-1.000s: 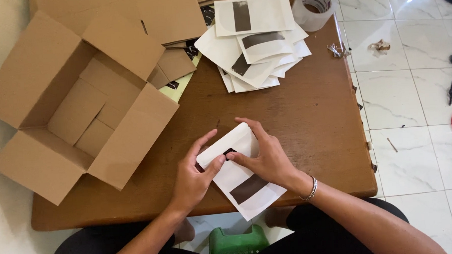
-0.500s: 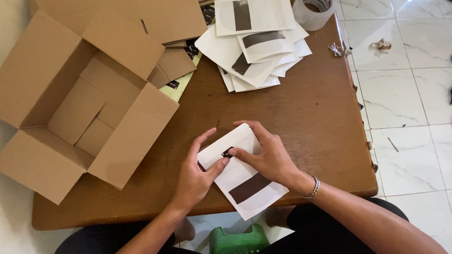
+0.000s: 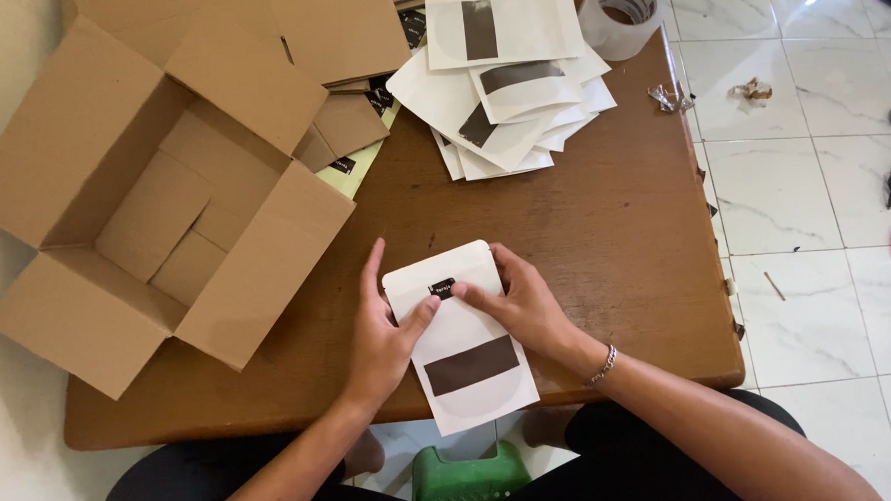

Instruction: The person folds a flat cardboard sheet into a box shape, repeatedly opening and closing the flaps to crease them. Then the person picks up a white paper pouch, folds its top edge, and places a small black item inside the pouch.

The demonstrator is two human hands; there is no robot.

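Fig.: Item count, wooden table [image 3: 622,225] seen from above.

Two hands, left hand [image 3: 381,334] and right hand [image 3: 522,302]; 1 white pouch [image 3: 460,334] under them, w/ 1 small black sticker [image 3: 442,288] near its top and 1 dark rectangular window lower down. 1 heap of like white pouches [image 3: 504,76] at the far edge, approx. six or more (overlap hides the exact no.). 1 open cardboard box [image 3: 157,191], 4 flaps spread. 1 stack of flat cardboard pieces [image 3: 345,47] beside it, no. cannot be told. 1 roll of clear tape [image 3: 623,12]. 1 bracelet [image 3: 602,366]. 1 green stool [image 3: 470,482] below the table. 2 crumpled scraps [image 3: 712,95] on the tiled floor.
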